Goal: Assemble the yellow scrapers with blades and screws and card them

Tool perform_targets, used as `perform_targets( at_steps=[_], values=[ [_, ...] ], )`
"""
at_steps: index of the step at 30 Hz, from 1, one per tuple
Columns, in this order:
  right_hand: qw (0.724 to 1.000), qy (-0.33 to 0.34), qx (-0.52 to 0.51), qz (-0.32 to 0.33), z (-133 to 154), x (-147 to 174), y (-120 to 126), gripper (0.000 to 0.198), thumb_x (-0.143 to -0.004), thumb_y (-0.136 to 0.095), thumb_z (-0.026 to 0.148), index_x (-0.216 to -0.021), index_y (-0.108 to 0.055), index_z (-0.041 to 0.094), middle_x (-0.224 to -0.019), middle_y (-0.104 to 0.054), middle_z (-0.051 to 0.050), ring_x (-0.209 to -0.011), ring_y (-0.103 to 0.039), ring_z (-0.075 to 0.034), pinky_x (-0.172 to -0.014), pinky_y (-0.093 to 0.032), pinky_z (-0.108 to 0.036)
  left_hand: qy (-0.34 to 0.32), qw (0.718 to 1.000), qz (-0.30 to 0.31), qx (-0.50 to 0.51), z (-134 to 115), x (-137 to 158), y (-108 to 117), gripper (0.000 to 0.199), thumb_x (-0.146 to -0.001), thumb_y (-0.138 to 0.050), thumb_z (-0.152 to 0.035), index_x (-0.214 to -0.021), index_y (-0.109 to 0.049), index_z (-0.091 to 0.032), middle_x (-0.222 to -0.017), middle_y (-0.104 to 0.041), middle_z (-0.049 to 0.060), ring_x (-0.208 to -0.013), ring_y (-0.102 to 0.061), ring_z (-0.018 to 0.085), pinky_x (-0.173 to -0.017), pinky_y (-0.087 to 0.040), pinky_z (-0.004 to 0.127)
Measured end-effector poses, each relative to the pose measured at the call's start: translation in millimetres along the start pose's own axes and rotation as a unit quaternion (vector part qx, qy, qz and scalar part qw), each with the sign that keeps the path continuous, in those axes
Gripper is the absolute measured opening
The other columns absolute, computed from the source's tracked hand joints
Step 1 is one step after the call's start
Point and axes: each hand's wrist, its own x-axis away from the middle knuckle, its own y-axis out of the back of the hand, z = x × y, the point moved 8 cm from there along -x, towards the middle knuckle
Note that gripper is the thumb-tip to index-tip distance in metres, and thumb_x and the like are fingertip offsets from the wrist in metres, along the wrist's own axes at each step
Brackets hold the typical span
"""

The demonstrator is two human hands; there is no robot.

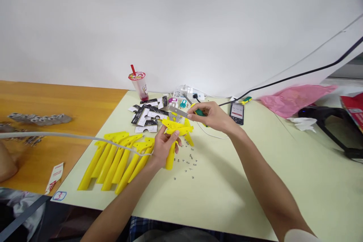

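Observation:
My left hand (pixel 164 147) is closed around a yellow plastic handle (pixel 178 126) with an angled head. In my right hand (pixel 214 116), thumb and finger pinch a flat metal blade (pixel 179 111), its far end over the yellow head. A green and yellow screwdriver (pixel 200 112) shows at the right fingers; whether it is gripped or lies behind them I cannot tell. More yellow parts (pixel 188 136) lie behind the held handle. Several small metal pieces (pixel 185 160) are scattered on the table just right of my left hand.
Several yellow handles (pixel 104 162) lie in a row at left. Behind are black and white cards (pixel 146 115), a drink cup (pixel 139 85) and a power strip (pixel 187 92). A phone (pixel 237 112) and pink bag (pixel 295 100) are at right. A pale cable (pixel 70 134) crosses the left side.

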Motion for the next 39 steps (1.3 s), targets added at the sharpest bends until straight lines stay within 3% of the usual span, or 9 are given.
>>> perform_targets(
  at_steps=[7,14,23,32,39],
  values=[
    [0.997,0.017,0.015,0.069,2.2,-0.1,-21.9,0.027,-0.094,-0.073,0.048,-0.095,-0.083,0.023,-0.099,-0.078,-0.005,-0.076,-0.056,-0.016,-0.068,-0.041,-0.034,0.004,1.0,0.0,-0.003,-2.9,2.4,-1.5,0.059,-0.085,-0.088,-0.053,-0.126,-0.06,-0.021,-0.103,-0.079,0.007,-0.056,-0.066,0.012,-0.041,-0.051,0.022],
    [0.996,0.022,0.017,0.08,1.2,1.1,-26.3,0.032,-0.095,-0.07,0.051,-0.093,-0.081,0.021,-0.095,-0.077,-0.006,-0.073,-0.054,-0.016,-0.069,-0.041,-0.034,0.0,1.0,0.004,-0.001,-4.5,3.2,-2.3,0.05,-0.09,-0.083,-0.053,-0.118,-0.061,-0.019,-0.098,-0.08,0.008,-0.052,-0.062,0.01,-0.043,-0.051,0.022],
    [0.996,0.015,0.023,0.082,-0.7,1.7,-26.6,0.034,-0.095,-0.07,0.054,-0.094,-0.082,0.022,-0.097,-0.079,-0.007,-0.078,-0.059,-0.019,-0.07,-0.044,-0.035,0.01,1.0,-0.019,-0.007,-4.6,1.8,-0.7,0.058,-0.085,-0.085,-0.059,-0.119,-0.062,-0.019,-0.096,-0.08,0.008,-0.05,-0.061,0.01,-0.041,-0.049,0.021],
    [0.993,0.01,0.088,0.083,-2.2,3.6,-31.0,0.026,-0.097,-0.067,0.044,-0.091,-0.081,0.024,-0.088,-0.075,-0.002,-0.074,-0.056,-0.017,-0.068,-0.039,-0.033,0.023,0.999,-0.042,-0.015,-2.5,1.5,3.4,0.057,-0.082,-0.087,-0.063,-0.105,-0.06,-0.018,-0.069,-0.071,-0.001,-0.042,-0.056,0.01,-0.039,-0.047,0.022],
    [0.985,0.003,0.145,0.091,1.0,4.7,-35.7,0.028,-0.099,-0.065,0.046,-0.089,-0.079,0.024,-0.087,-0.076,-0.001,-0.072,-0.056,-0.016,-0.068,-0.037,-0.033,0.02,0.998,-0.049,-0.015,4.4,-1.4,6.8,0.056,-0.083,-0.086,-0.064,-0.104,-0.065,-0.016,-0.084,-0.078,0.007,-0.049,-0.063,0.013,-0.038,-0.048,0.022]
  ],
)
